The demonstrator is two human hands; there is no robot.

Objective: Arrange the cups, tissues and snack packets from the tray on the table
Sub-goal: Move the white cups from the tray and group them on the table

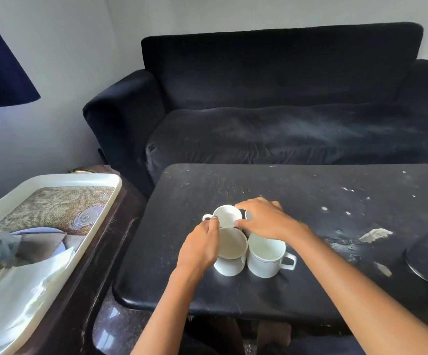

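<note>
Cups [233,248] sit clustered on the desk [310,201]; my left hand [201,248] pinches one's handle, right hand [265,220] grips its rim, tissues [23,290] next.

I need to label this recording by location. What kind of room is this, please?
Most likely a living room in a home. A dark sofa stands behind a low black table, where white cups are being set out, and a serving tray with tissues rests on a side table.
</note>
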